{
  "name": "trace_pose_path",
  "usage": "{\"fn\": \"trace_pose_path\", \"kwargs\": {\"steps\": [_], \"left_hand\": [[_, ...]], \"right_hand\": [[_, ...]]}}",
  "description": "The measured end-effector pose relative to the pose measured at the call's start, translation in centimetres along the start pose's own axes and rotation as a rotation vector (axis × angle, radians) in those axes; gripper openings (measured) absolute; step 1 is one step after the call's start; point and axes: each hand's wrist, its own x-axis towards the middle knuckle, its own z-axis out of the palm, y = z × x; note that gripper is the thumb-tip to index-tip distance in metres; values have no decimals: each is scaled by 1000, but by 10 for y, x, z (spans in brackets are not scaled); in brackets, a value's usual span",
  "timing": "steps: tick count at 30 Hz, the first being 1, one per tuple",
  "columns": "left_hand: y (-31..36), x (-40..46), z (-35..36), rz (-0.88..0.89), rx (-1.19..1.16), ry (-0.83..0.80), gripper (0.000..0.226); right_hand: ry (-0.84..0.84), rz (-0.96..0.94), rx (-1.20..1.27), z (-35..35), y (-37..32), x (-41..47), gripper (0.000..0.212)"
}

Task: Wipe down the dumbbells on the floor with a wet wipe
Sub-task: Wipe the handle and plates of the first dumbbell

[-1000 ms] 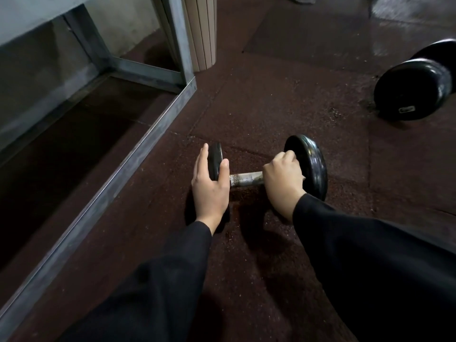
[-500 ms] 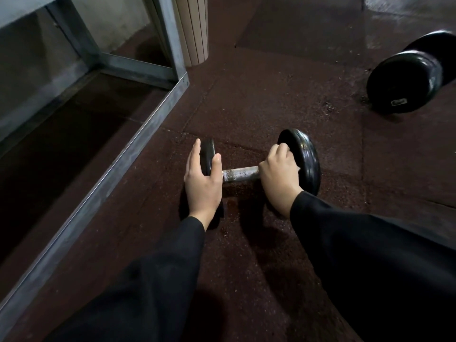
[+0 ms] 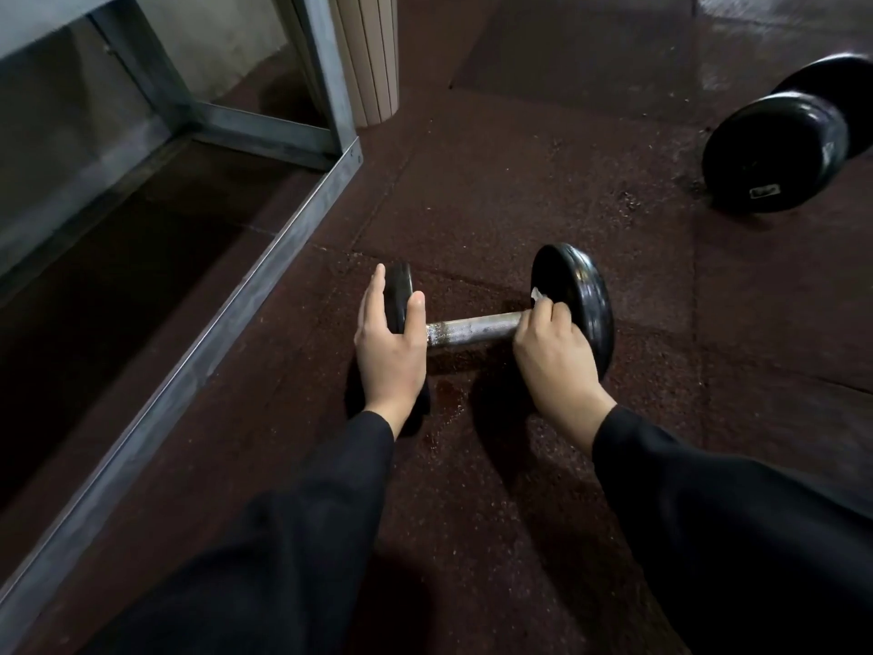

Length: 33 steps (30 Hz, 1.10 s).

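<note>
A small dumbbell (image 3: 472, 329) with black end plates and a steel bar lies on the dark red rubber floor. My left hand (image 3: 389, 352) grips its left plate, fingers on the outer face and thumb on the inner side. My right hand (image 3: 552, 356) is curled at the bar's right end against the right plate (image 3: 588, 295), holding a white wet wipe (image 3: 538, 294) of which only a corner shows above the fingers. A wet patch darkens the floor just under the bar.
A larger black dumbbell (image 3: 779, 153) lies at the far right. A grey metal frame (image 3: 226, 319) runs diagonally along the left, with a shadowed recess behind it. A beige ribbed post (image 3: 368, 54) stands at the top centre.
My right hand has slid right along the bar to the right plate, baring more of the steel bar, and the wipe's corner now shows. My left hand stays on the left plate.
</note>
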Motion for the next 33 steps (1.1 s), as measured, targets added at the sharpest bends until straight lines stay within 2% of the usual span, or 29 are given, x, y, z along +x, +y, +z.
{"fn": "trace_pose_path", "kwargs": {"steps": [2,5,7,9,13,17,19,24,26,28,30,33], "left_hand": [[-1,-1,0,5,1,2,54],[-2,-1,0,-5,7,13,50],[-2,-2,0,-3,8,9,51],[-3,-1,0,11,16,8,54],[-4,-2,0,8,7,12,60],[-2,0,0,5,-16,19,61],[-2,1,1,0,-16,20,62],[-3,-1,0,-3,-17,15,62],[-2,-2,0,4,-18,18,62],[-2,-1,0,6,-12,19,62],[-3,0,0,-3,-7,21,60],[-4,-1,0,3,-12,27,54]], "right_hand": [[12,-18,86,1,-1,-1,41],[66,-8,226,-3,-11,-1,12],[73,-5,414,-3,-23,0,17],[99,-107,535,-8,-37,0,13],[125,-236,589,-4,-54,5,27],[-15,-143,758,-3,-48,7,8],[-2,-103,775,-3,-51,10,10],[102,-173,704,-1,-55,10,14],[74,-147,691,1,-50,9,6],[20,-105,747,-2,-48,12,10],[-8,-94,798,-8,-51,20,4],[-29,-107,823,-9,-58,28,16]]}}
